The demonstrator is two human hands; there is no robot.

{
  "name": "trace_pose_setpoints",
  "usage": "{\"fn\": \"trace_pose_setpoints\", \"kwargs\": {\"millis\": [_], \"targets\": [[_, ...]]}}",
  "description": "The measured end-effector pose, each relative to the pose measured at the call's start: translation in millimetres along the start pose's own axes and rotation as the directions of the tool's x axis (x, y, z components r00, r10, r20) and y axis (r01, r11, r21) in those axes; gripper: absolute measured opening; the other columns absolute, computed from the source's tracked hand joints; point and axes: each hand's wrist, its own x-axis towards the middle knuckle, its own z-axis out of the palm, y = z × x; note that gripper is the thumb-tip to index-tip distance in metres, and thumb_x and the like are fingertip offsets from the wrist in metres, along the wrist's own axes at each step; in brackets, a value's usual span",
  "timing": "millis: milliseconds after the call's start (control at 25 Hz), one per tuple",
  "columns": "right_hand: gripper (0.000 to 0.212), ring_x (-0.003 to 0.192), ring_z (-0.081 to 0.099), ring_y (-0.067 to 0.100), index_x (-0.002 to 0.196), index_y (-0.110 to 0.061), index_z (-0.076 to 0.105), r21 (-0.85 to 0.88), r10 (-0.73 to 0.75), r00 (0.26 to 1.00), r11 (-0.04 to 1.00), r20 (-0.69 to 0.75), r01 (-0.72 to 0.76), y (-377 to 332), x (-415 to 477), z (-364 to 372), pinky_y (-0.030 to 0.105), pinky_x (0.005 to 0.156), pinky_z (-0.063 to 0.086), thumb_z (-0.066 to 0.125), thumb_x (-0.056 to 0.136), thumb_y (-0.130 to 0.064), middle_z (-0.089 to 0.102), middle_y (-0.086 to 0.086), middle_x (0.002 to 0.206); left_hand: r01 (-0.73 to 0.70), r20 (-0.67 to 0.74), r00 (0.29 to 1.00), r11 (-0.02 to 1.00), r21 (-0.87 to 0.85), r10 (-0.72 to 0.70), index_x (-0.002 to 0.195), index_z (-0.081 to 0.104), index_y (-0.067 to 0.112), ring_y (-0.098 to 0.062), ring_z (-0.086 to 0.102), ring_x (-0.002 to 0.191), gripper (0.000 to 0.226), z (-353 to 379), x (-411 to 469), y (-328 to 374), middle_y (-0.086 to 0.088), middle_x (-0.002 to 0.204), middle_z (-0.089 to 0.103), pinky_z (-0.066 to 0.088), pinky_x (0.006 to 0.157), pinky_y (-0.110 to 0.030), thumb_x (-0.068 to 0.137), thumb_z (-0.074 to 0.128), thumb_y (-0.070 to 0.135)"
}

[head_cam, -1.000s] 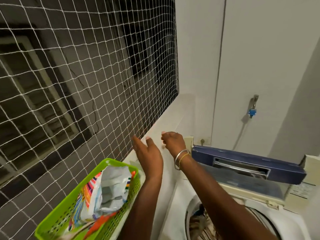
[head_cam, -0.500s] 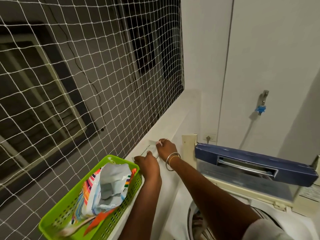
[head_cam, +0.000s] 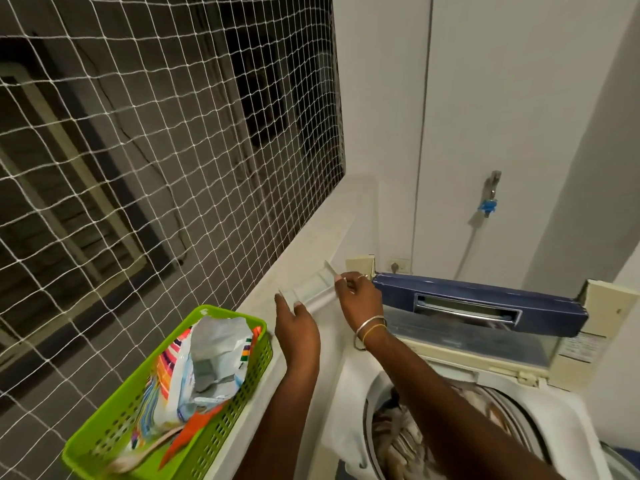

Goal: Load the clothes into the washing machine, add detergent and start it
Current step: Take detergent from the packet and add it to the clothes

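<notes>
A top-loading washing machine [head_cam: 349,403] stands at the lower right, its blue-edged lid [head_cam: 478,306] raised. Patterned clothes [head_cam: 398,441] lie in the drum, partly hidden by my right arm. Over the white ledge, both hands hold a small pale translucent plastic tray [head_cam: 313,289]. My left hand [head_cam: 299,327] grips its near end and my right hand [head_cam: 358,297] pinches its far end. An opened colourful detergent pouch [head_cam: 207,368] lies in a green plastic basket [head_cam: 256,355] on the ledge at the lower left.
A white net [head_cam: 166,161] covers the window opening on the left, right along the ledge [head_cam: 311,237]. On the white wall behind the machine are a tap with a blue fitting [head_cam: 489,202] and a socket [head_cam: 397,265].
My hands came down from the net's edge to the ledge, then closed on the pale tray and raised it slightly. The view tilted down a little.
</notes>
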Motion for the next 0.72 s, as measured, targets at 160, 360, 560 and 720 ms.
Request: {"fn": "trace_pose_setpoints", "kwargs": {"millis": [160, 360, 560, 720], "targets": [[0.022, 0.085, 0.064, 0.011, 0.1, -0.016, 0.07, 0.005, -0.007, 0.995, 1.0, -0.1, 0.007, 12, -24, -30, 0.021, 0.078, 0.046, 0.059, 0.096, -0.035, 0.07, -0.004, 0.092, -0.101, 0.056, 0.994, 0.995, 0.027, 0.099, 0.146, 0.045, 0.016, -0.02, 0.046, 0.136, 0.044, 4, -7, -28, -0.002, 0.148, 0.049, 0.032, 0.113, -0.028, 0.101, 0.045, 0.011], [0.014, 0.081, 0.064, 0.008, 0.092, -0.019, 0.066, -0.022, 0.026, 0.986, 0.999, -0.165, -0.03, 47, -65, -56, 0.017, 0.07, 0.046, 0.061, 0.094, -0.033, 0.069, -0.005, 0.085, -0.226, 0.178, 0.961, 0.972, 0.062, 0.212, 0.131, 0.061, 0.016, -0.008, 0.057, 0.113, 0.038, 4, -30, -49, 0.012, 0.124, 0.061, 0.04, 0.105, -0.027, 0.096, 0.051, 0.005], [0.012, 0.075, 0.063, 0.009, 0.086, -0.02, 0.063, -0.021, 0.133, 0.954, 0.989, -0.268, -0.144, 95, -96, -86, 0.018, 0.066, 0.047, 0.064, 0.093, -0.029, 0.068, -0.004, 0.079, -0.218, 0.332, 0.925, 0.974, 0.065, 0.185, 0.134, 0.059, 0.012, -0.02, 0.062, 0.118, 0.038, 19, -68, -84, -0.001, 0.129, 0.065, 0.047, 0.096, -0.026, 0.098, 0.054, 0.005], [0.012, 0.066, 0.059, 0.002, 0.083, -0.012, 0.061, 0.026, 0.225, 0.922, 0.973, -0.314, -0.229, 138, -109, -120, 0.017, 0.064, 0.045, 0.068, 0.09, -0.02, 0.066, -0.005, 0.072, -0.259, 0.429, 0.884, 0.959, 0.113, 0.188, 0.137, 0.056, 0.014, -0.02, 0.062, 0.119, 0.039, 52, -86, -133, -0.002, 0.131, 0.064, 0.056, 0.094, -0.035, 0.098, 0.052, 0.009]]}}
